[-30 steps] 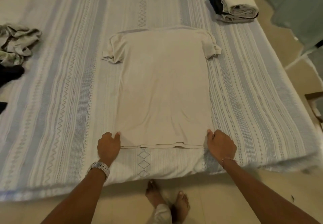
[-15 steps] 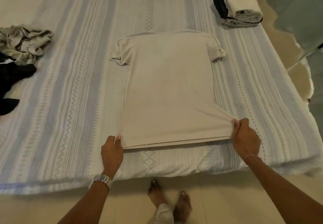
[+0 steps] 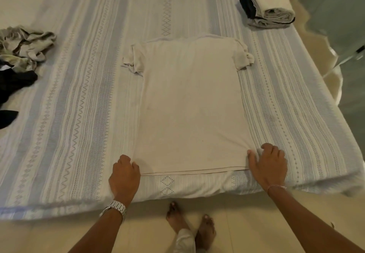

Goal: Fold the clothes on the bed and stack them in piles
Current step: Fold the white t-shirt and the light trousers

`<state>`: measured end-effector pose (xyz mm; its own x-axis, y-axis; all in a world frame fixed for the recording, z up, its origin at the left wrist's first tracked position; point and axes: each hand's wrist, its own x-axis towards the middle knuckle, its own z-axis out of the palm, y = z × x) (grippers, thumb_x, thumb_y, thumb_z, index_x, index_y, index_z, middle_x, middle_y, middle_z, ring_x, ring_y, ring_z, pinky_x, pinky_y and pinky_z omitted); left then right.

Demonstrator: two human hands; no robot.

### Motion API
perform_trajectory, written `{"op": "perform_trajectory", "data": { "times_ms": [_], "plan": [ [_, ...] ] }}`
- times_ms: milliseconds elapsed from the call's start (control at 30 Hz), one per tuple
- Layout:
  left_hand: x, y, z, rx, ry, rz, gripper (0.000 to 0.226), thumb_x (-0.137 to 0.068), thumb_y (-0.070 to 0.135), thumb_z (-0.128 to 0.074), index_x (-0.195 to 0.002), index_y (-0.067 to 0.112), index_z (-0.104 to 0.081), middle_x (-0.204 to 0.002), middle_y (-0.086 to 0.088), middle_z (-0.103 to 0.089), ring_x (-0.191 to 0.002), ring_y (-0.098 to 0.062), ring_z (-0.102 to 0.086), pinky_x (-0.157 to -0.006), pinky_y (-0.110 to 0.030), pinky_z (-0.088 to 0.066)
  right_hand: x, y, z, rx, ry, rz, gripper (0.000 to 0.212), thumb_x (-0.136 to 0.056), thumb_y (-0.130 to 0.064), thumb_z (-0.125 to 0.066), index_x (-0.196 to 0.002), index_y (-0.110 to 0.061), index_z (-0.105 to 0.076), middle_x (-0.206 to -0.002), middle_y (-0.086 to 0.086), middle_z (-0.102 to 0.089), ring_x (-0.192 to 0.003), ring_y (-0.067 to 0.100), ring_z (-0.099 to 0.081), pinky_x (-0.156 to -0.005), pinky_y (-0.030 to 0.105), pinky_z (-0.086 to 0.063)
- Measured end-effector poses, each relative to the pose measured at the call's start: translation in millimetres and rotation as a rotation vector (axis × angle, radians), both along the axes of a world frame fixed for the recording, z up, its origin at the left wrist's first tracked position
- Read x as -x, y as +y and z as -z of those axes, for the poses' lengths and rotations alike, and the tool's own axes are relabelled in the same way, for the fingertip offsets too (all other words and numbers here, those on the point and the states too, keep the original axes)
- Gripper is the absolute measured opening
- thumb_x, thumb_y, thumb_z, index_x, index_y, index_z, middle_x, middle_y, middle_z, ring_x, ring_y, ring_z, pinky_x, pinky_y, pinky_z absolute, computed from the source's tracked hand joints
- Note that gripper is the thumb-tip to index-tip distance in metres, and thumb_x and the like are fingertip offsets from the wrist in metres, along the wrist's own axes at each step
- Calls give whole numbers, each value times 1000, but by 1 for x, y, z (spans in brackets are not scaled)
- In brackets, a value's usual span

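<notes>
A beige T-shirt (image 3: 189, 104) lies flat on the striped bed (image 3: 79, 94), its hem towards me and its sleeves bunched at the far corners. My left hand (image 3: 124, 173) pinches the hem's near left corner. At the near right corner my right hand (image 3: 268, 163) holds the hem, fingers curled over a small bunch of cloth. A pile of folded clothes (image 3: 270, 5) sits at the bed's far right. Crumpled unfolded clothes, beige (image 3: 23, 45) and black (image 3: 13, 82), lie at the left edge.
The bed's near edge runs just below my hands, and my bare feet (image 3: 189, 225) stand on the tiled floor in front of it. Beyond the bed's right side are floor and a grey-green panel (image 3: 339, 15).
Half a second ago my right hand had pulled the right hem corner outward to the right. It has since come back in, and the hem now lies straight. My left hand stayed at its corner.
</notes>
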<state>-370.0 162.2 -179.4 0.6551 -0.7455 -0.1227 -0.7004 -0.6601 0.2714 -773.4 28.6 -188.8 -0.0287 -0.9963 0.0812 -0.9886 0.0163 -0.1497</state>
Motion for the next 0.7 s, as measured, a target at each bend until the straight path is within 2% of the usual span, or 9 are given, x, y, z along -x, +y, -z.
{"op": "perform_trajectory", "data": {
  "times_ms": [100, 200, 267, 400, 533, 700],
  "plan": [
    [7, -6, 6, 39, -211, 310, 29, -79, 8, -75, -105, 3, -62, -92, -14, -62, -81, -30, -57, -65, -43, -50, -14, 1, 5, 69, 0, -303, 37, -94, -43, -60, -108, -9, -58, -100, 11, -60, -89, 26, -53, -74, 40, -48],
    [28, -19, 8, 143, -165, 645, 29, -81, 20, -79, -105, 9, -66, -94, -7, -63, -82, -24, -56, -69, -38, -50, -36, 12, 13, -7, -43, -710, 34, -94, -44, -53, -104, -14, -65, -102, 4, -62, -89, 22, -56, -75, 35, -49],
    [43, -27, 12, 154, -77, 801, 30, -80, 28, -81, -103, 12, -69, -90, -3, -62, -80, -21, -55, -66, -36, -51, -51, 22, 17, -15, -80, -859, 31, -94, -43, -54, -103, -16, -67, -101, 1, -63, -88, 19, -56, -75, 31, -48],
    [62, -41, 16, 111, 16, 929, 29, -78, 36, -82, -96, 16, -72, -83, 0, -59, -76, -19, -53, -61, -32, -48, -69, 29, 23, -23, -165, -875, 27, -95, -41, -62, -106, -17, -67, -101, -2, -63, -88, 17, -55, -75, 30, -48],
    [69, -45, 14, 85, -43, 996, 24, -76, 35, -85, -83, 15, -73, -76, 1, -59, -69, -19, -54, -56, -30, -45, -75, 29, 24, -29, -192, -867, 29, -97, -42, -55, -103, -17, -67, -98, -2, -64, -85, 17, -55, -73, 32, -52],
    [71, -45, 13, 83, -5, 960, 21, -81, 31, -79, -76, 13, -70, -72, 0, -58, -66, -19, -53, -54, -29, -43, -79, 26, 21, -32, -204, -869, 31, -99, -40, -50, -101, -15, -69, -96, -1, -65, -81, 17, -58, -70, 29, -52]
  ]
}}
